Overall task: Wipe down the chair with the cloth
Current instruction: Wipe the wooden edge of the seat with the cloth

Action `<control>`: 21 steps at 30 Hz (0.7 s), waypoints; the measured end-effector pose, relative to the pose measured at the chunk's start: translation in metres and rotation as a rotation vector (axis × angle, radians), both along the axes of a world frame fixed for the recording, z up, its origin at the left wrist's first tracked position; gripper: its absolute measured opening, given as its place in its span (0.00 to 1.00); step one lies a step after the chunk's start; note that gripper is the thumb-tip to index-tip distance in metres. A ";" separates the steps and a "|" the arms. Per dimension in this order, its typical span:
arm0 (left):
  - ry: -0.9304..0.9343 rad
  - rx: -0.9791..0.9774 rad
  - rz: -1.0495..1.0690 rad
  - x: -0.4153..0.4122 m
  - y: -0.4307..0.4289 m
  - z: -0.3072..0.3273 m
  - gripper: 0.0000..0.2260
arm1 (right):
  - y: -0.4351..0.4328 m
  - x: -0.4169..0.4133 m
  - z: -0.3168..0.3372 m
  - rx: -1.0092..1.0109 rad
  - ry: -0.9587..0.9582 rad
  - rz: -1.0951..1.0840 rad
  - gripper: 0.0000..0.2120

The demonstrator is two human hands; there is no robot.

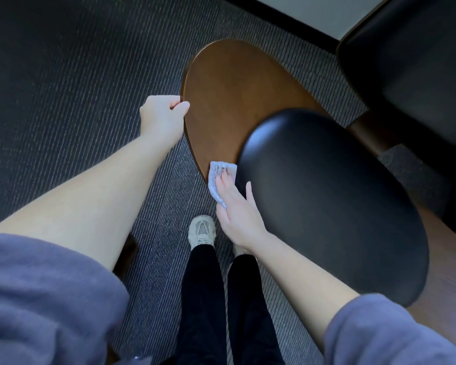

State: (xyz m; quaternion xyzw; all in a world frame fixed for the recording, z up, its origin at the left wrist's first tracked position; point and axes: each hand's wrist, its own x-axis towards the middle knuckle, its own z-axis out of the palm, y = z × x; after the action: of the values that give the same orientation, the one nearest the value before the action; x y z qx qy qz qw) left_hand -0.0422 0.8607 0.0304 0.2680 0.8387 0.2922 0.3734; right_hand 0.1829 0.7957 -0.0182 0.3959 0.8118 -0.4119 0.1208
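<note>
The chair has a curved brown wooden back panel (pixel 234 101) and a black padded cushion (pixel 334 201) lying over it. My left hand (pixel 163 114) grips the panel's left edge, thumb on the wood. My right hand (pixel 234 206) presses a small pale blue cloth (pixel 219 177) flat against the lower end of the wood, right beside the cushion's rim. Part of the cloth is hidden under my fingers.
A second black padded chair (pixel 411 67) stands at the upper right, close to the first. Dark ribbed carpet (pixel 77 75) covers the floor. My shoe (pixel 202 230) and black trousers are just below the right hand. A wooden surface (pixel 448 280) shows at the right edge.
</note>
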 end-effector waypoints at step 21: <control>-0.356 0.106 0.111 -0.008 0.007 0.006 0.12 | 0.132 -0.091 0.017 0.270 0.222 -0.022 0.31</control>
State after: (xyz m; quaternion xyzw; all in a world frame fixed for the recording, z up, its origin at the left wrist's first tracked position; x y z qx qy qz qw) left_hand -0.0498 0.8677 0.0361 0.1846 0.7565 0.3987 0.4843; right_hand 0.0920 0.9281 -0.0013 0.3694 0.8638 -0.3414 -0.0283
